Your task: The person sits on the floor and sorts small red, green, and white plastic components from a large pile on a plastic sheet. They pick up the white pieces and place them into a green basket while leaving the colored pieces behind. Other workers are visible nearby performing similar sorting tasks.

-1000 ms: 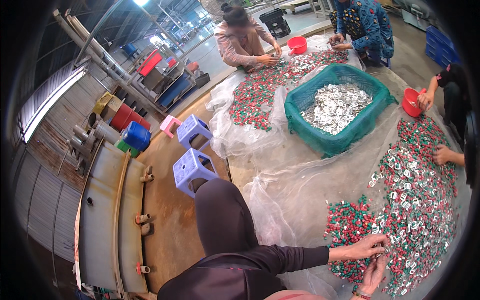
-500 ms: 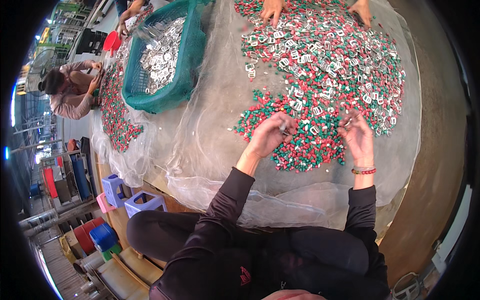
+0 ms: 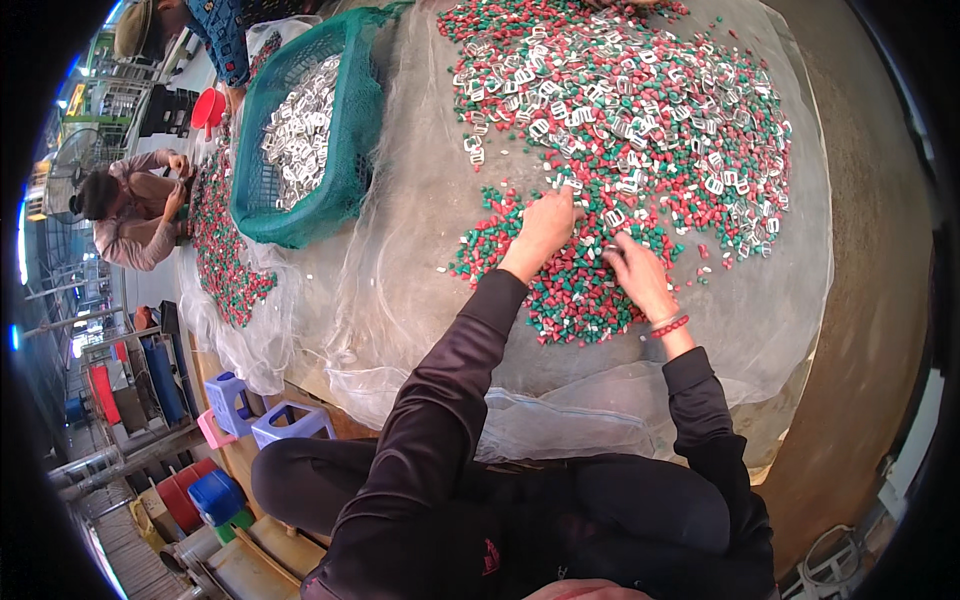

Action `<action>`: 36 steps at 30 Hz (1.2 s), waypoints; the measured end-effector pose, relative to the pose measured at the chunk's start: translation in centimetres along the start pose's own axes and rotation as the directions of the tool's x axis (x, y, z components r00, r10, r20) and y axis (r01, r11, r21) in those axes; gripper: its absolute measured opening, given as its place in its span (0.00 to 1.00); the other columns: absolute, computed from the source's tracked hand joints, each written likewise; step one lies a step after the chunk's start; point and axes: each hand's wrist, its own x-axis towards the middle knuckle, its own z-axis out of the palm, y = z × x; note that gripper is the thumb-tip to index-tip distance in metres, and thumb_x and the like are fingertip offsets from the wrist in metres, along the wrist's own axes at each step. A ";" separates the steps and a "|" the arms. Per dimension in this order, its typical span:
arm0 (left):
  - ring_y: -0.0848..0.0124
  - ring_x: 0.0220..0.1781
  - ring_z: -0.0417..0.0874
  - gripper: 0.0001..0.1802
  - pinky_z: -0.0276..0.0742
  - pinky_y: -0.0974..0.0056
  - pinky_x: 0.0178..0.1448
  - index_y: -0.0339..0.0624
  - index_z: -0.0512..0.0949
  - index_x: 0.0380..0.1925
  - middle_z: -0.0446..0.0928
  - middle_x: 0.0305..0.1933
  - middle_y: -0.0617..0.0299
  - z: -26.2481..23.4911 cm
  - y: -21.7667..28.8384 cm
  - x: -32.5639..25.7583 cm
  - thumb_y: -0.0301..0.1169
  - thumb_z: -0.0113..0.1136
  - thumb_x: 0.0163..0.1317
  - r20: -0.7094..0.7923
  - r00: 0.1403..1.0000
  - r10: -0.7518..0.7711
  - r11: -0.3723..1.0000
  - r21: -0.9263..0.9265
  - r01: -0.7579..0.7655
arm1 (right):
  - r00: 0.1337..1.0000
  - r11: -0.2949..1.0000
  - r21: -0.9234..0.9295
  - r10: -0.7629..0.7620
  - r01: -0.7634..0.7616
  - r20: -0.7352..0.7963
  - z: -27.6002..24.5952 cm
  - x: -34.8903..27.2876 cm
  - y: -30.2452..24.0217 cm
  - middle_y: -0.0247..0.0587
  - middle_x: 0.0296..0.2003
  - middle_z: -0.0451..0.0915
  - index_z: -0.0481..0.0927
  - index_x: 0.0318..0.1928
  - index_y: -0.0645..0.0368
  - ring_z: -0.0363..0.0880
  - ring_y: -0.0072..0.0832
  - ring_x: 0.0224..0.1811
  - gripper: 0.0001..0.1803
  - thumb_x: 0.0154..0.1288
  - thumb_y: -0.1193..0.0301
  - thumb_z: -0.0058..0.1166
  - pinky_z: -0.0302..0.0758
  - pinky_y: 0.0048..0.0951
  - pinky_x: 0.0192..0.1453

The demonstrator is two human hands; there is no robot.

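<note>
A wide pile of red and green pebble-like pieces (image 3: 575, 295), with small white bits among them, lies on the sheet-covered surface. Pale slotted buckles (image 3: 541, 128) are mixed thickly through its far part. Over the pile's near left side is my left hand (image 3: 545, 230), its fingers curled down beside a buckle; what lies between its fingertips is hidden. To its right, my right hand (image 3: 642, 276) reaches in with thumb and forefinger apart, nothing visible between them. Just beyond those fingers a single buckle (image 3: 613, 217) rests on the pieces.
Left of the pile stands a green mesh-draped basket (image 3: 350, 190) holding many buckles (image 3: 300, 135). Another pile (image 3: 225, 235) lies farther left, near a red scoop (image 3: 208, 108). A crouching person (image 3: 145, 205) and a person in a blue patterned sleeve (image 3: 220, 40) are beside it. Purple stools (image 3: 290, 424) stand lower left.
My left hand has gone forward onto the pieces, and my right hand has swung leftward toward it. At upper left, the person in the blue sleeve has come farther into view.
</note>
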 end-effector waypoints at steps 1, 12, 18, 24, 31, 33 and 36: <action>0.47 0.40 0.81 0.23 0.74 0.48 0.41 0.34 0.71 0.37 0.79 0.34 0.45 -0.6 0.1 -0.1 0.46 0.58 0.61 -0.005 1.000 0.007 0.997 -0.078 -0.007 | 0.999 0.997 0.069 0.038 -0.037 -0.011 -0.7 0.2 0.1 0.41 0.23 0.77 0.71 0.37 0.60 0.77 0.43 0.26 0.13 0.68 0.63 0.51 0.70 0.38 0.31; 0.72 0.27 0.79 0.12 0.74 0.66 0.27 0.38 0.78 0.39 0.79 0.32 0.62 -4.3 -0.6 -4.1 0.32 0.52 0.59 0.198 0.966 0.166 0.264 -0.953 0.150 | 0.933 0.335 0.874 0.201 -0.352 0.299 -5.3 2.2 0.5 0.30 0.31 0.74 0.74 0.39 0.56 0.70 0.17 0.28 0.11 0.69 0.61 0.51 0.64 0.19 0.24; 0.49 0.35 0.82 0.08 0.79 0.49 0.37 0.36 0.78 0.26 0.77 0.31 0.46 0.0 -1.3 -3.3 0.25 0.61 0.43 0.004 0.994 0.109 0.984 0.142 -0.109 | 0.999 0.966 -0.258 0.035 -0.030 0.013 -1.5 5.3 3.1 0.57 0.44 0.79 0.69 0.58 0.67 0.78 0.46 0.47 0.27 0.59 0.69 0.59 0.74 0.39 0.50; 0.66 0.31 0.76 0.08 0.71 0.63 0.26 0.39 0.76 0.30 0.73 0.24 0.61 -3.3 -0.3 -3.9 0.33 0.57 0.60 -0.079 0.987 0.137 0.704 -0.693 -0.154 | 1.000 0.980 0.199 0.003 -0.001 -0.010 -1.1 4.3 3.2 0.31 0.20 0.68 0.72 0.34 0.60 0.66 0.24 0.22 0.11 0.68 0.66 0.51 0.66 0.30 0.26; 0.74 0.30 0.75 0.15 0.73 0.66 0.32 0.39 0.77 0.41 0.78 0.37 0.64 -6.7 0.7 -5.4 0.30 0.61 0.52 -0.171 0.966 0.193 0.197 -0.958 -0.209 | 0.825 -0.198 0.962 0.498 -0.191 0.266 -5.2 0.4 1.3 0.38 0.43 0.79 0.73 0.54 0.60 0.76 0.25 0.36 0.17 0.66 0.69 0.51 0.75 0.25 0.36; 0.78 0.27 0.74 0.11 0.67 0.72 0.20 0.39 0.78 0.42 0.77 0.34 0.67 -6.4 0.4 -4.4 0.27 0.61 0.59 0.305 0.952 0.030 -0.263 -0.917 0.301 | 0.928 -0.267 0.938 0.240 -0.221 0.286 -5.8 0.2 1.6 0.34 0.31 0.71 0.73 0.45 0.58 0.68 0.22 0.28 0.10 0.66 0.67 0.50 0.63 0.17 0.18; 0.83 0.21 0.70 0.13 0.59 0.74 0.15 0.37 0.79 0.41 0.75 0.26 0.69 -4.6 0.1 -1.4 0.33 0.63 0.61 0.269 0.961 -0.065 0.160 -0.948 0.276 | 0.959 -0.133 0.953 0.042 -0.274 0.281 -6.3 1.3 1.7 0.34 0.28 0.69 0.73 0.48 0.60 0.67 0.19 0.26 0.14 0.68 0.65 0.50 0.58 0.13 0.16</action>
